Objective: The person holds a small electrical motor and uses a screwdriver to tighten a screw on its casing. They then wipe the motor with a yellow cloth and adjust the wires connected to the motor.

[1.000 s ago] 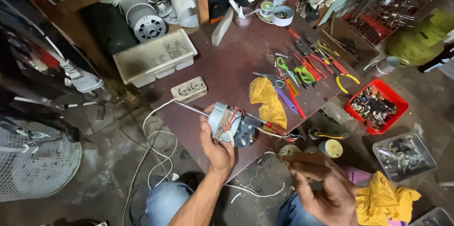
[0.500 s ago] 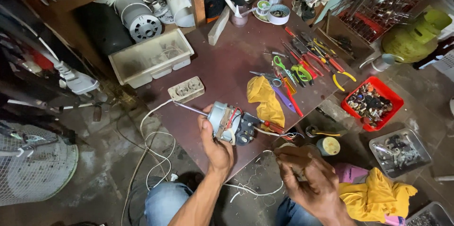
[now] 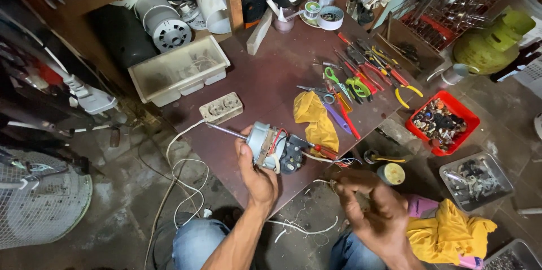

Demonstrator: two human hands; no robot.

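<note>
Head cam view looking down at a cluttered repair bench. Left hand (image 3: 257, 171), center of frame, is wrapped tight around a small fan motor (image 3: 275, 147) w/ a silver body, dark end plate and a thin shaft sticking out toward the left; the motor hangs just over the near edge of the table (image 3: 265, 78). Right hand (image 3: 372, 205), lower right of center, has its fingers curled in, apparently pinching a thin white wire (image 3: 316, 182) that trails toward the motor; whether it truly grips the wire, can't tell. Risks, as a judgement: the motor is held one-handed off the table edge, so a slipped grip could drop it to the floor; a tug on the thin leads could strain or snap them at the windings; the loose white cable (image 3: 180, 174) looped on the floor at lower left could snag a leg. Surface: a dark reddish-brown tabletop, worn and dusty, carrying a yellow rag (image 3: 316, 117) just right of the motor, a beige socket block (image 3: 221, 107) to its upper left, a dirty clear plastic tray (image 3: 179, 69) further up, plus pliers, scissors and screwdrivers (image 3: 361, 72) fanned out at upper right. Room: cramped workshop, bare concrete floor, a red bin of small parts (image 3: 443, 122) at right, a white fan grille (image 3: 39, 202) at far left, another motor (image 3: 164, 21) on a wooden shelf at top
</note>
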